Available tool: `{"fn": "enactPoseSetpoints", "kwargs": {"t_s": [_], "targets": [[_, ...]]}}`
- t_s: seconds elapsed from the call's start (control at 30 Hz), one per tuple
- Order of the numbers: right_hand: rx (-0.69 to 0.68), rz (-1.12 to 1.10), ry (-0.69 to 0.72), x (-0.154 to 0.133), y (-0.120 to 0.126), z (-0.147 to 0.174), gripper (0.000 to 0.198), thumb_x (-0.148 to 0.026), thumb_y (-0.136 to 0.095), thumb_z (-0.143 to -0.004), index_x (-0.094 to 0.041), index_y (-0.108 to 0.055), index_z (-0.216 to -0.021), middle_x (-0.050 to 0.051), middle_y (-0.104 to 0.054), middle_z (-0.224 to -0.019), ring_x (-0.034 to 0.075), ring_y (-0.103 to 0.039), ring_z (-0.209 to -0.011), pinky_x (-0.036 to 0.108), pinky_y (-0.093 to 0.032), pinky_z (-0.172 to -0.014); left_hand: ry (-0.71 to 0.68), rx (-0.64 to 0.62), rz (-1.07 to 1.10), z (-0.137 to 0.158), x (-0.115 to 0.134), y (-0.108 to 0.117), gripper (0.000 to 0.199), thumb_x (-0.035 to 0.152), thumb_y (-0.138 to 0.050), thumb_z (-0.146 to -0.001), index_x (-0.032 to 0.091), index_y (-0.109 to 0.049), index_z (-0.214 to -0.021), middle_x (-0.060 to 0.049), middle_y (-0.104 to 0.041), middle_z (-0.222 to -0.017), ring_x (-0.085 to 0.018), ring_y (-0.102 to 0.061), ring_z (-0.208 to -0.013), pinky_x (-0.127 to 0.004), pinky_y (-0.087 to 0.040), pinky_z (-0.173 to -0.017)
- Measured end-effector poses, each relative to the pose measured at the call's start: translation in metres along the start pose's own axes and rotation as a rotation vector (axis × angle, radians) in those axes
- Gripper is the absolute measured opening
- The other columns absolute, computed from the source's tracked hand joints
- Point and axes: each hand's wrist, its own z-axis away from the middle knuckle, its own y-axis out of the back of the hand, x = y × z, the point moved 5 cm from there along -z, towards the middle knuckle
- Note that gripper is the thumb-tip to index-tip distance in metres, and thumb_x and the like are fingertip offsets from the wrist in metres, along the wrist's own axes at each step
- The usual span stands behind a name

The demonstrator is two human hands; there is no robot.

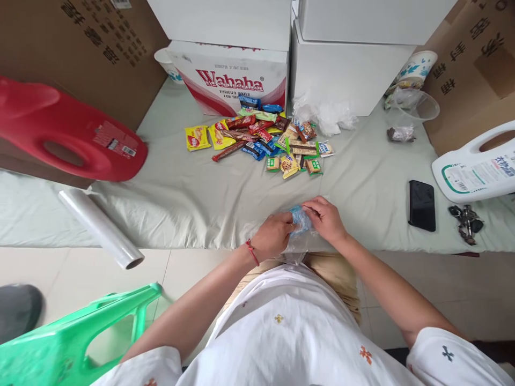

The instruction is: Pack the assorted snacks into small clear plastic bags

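At the near edge of the cloth-covered table, a light-blue packet (300, 220) sits in a sheet of clear plastic film (300, 242) between my hands. My left hand (273, 235), with a red string bracelet at the wrist, curls its fingers onto the packet from the left. From the right, my right hand (326, 219) pinches at the film along the packet's edge. What exactly the blue packet is I cannot make out. Farther back lies a pile of wrapped snacks (245, 136), with yellow, red, blue and green wrappers.
A roll of plastic film (100, 228) juts over the table's left edge, near a red jug (68, 134) and a green stool (92, 332). Crumpled film (328, 113) lies before white boxes (346, 69). On the right are a phone (421, 206), keys (466, 222) and a white jug (478, 166).
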Motion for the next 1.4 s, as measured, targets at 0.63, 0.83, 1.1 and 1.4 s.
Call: {"fn": "enactPoseSetpoints", "kwargs": {"t_s": [0.63, 0.83, 1.1, 1.4], "targets": [[-0.191, 0.39, -0.134, 0.003, -0.025, -0.003, 0.03, -0.029, -0.048, -0.104, -0.024, -0.075, -0.114, 0.006, -0.066, -0.103, 0.02, -0.065, -0.09, 0.029, -0.044, -0.071, 0.173, 0.795, 0.184, 0.068, -0.008, -0.001, 0.023, 0.035, -0.052, -0.103, 0.022, -0.061, -0.086, -0.006, -0.073, -0.09, -0.02, -0.068, -0.091, -0.036, -0.052, -0.083], [-0.21, 0.411, -0.134, 0.0, -0.024, -0.005, 0.031, -0.03, -0.045, -0.105, -0.024, -0.075, -0.114, 0.006, -0.066, -0.101, 0.02, -0.064, -0.088, 0.028, -0.043, -0.07, 0.785, 0.814, 0.152, 0.083, -0.068, 0.011, 0.037, 0.037, -0.063, -0.088, 0.023, -0.048, -0.058, -0.004, -0.059, -0.068, -0.023, -0.057, -0.079, -0.039, -0.047, -0.08], [-0.238, 0.456, -0.137, -0.002, -0.026, -0.005, 0.031, -0.03, -0.045, -0.105, -0.026, -0.074, -0.114, 0.005, -0.067, -0.105, 0.019, -0.063, -0.084, 0.029, -0.039, -0.065, 0.474, 1.146, -0.336, 0.111, -0.013, 0.052, 0.01, 0.02, -0.062, -0.081, 0.024, -0.059, -0.089, -0.011, -0.065, -0.101, -0.031, -0.059, -0.106, -0.055, -0.042, -0.101], [-0.247, 0.326, -0.131, 0.001, -0.021, -0.01, 0.027, -0.025, -0.051, -0.1, -0.025, -0.076, -0.109, 0.006, -0.07, -0.103, 0.019, -0.065, -0.085, 0.028, -0.046, -0.072, 0.144, 0.438, -0.205, 0.016, 0.02, -0.01, 0.047, 0.023, -0.034, -0.104, 0.022, -0.054, -0.147, -0.012, -0.06, -0.15, -0.028, -0.053, -0.142, -0.057, -0.027, -0.122]]}}
